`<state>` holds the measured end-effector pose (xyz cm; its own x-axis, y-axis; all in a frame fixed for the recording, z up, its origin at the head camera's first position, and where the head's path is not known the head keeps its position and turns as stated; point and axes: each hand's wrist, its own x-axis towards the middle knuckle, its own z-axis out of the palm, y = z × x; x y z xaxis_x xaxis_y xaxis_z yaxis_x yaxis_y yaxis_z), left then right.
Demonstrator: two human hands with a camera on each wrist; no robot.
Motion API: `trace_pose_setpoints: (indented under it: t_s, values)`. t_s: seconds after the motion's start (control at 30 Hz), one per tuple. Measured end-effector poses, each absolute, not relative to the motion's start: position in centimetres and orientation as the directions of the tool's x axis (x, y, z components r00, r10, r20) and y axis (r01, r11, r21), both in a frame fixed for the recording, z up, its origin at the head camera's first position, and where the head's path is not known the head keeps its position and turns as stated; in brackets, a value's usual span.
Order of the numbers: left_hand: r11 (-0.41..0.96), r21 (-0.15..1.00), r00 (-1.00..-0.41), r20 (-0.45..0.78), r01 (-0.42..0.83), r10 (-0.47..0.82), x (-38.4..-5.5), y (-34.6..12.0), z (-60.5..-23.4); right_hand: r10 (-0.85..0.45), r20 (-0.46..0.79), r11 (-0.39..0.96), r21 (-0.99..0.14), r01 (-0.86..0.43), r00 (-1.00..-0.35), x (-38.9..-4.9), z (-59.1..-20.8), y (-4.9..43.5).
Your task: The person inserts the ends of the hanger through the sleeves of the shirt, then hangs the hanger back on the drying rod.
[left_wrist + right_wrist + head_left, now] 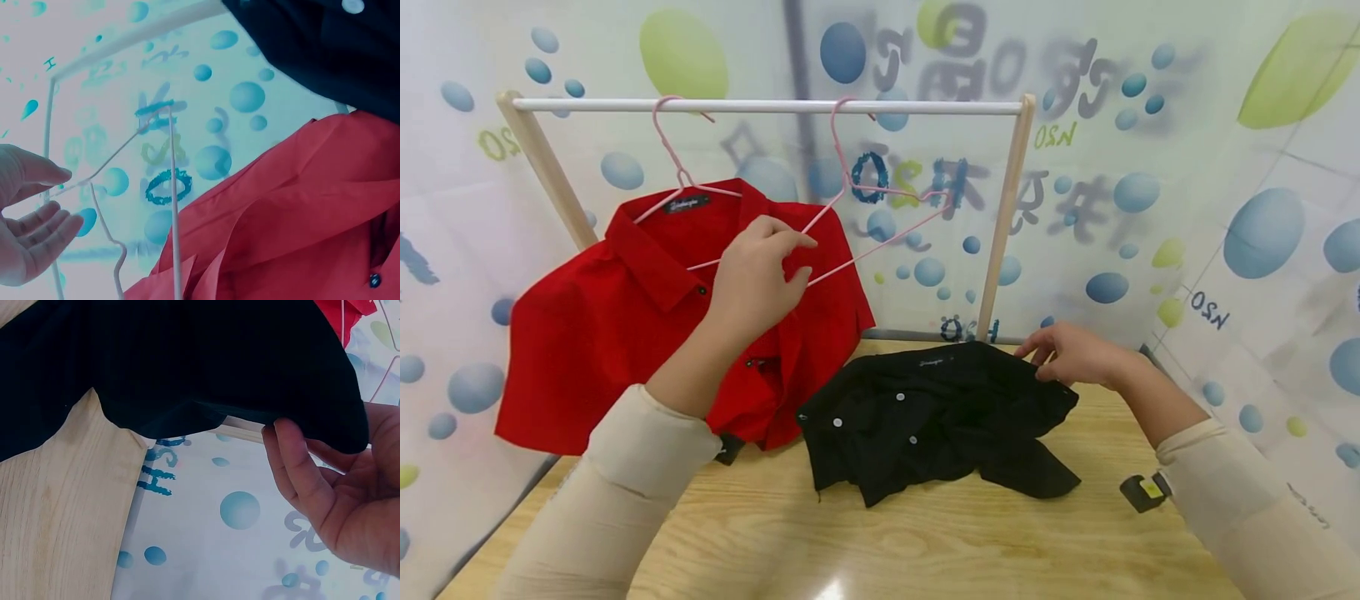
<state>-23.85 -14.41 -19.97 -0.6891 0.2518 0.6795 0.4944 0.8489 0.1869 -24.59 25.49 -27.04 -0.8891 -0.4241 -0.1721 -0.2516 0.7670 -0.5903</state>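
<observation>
My left hand is raised in front of a red collared shirt, thumb and fingers curved with a gap between them. Close beside it is a pink wire hanger that hangs bare from the rail; its lower left part is hidden behind the hand. Another pink hanger carries the red shirt. My right hand pinches the edge of a black shirt with white buttons, at its right end. In the right wrist view, part of that hand is hidden behind the dark cloth.
A white rail on pale wooden posts stands at the back of the wooden table. Behind it hangs a wall sheet with blue and green dots. A small black device sits at the right cuff.
</observation>
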Motion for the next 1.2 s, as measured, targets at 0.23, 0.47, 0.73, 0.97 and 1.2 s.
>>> trace_pose_setpoints:
  t_s: [0.23,0.47,0.73,0.97,1.2]
  values:
    - [0.904,0.201,-0.823,0.520,0.377,0.227,-25.0,-15.1,-17.3,-0.433,-0.182,0.771,-0.582,-0.258,-0.883,-24.6,-27.0,25.6]
    - [0.919,0.287,-0.941,0.282,0.271,0.190,-26.4,-15.1,-15.3,-0.442,-0.193,0.762,-0.596,-0.254,-0.876,-24.5,-27.0,25.9]
    - [0.930,0.277,-0.959,0.214,0.241,0.185,-28.3,-14.3,-14.5,-0.441,-0.193,0.767,-0.588,-0.256,-0.877,-24.4,-27.1,25.7]
    - [0.929,0.296,-0.967,0.189,0.223,0.172,-28.8,-13.6,-14.5,-0.437,-0.200,0.766,-0.593,-0.246,-0.877,-24.4,-27.2,25.5]
    - [0.941,0.261,-0.969,0.176,0.217,0.175,-28.6,-13.0,-14.4,-0.446,-0.202,0.762,-0.597,-0.251,-0.872,-24.4,-27.4,25.6]
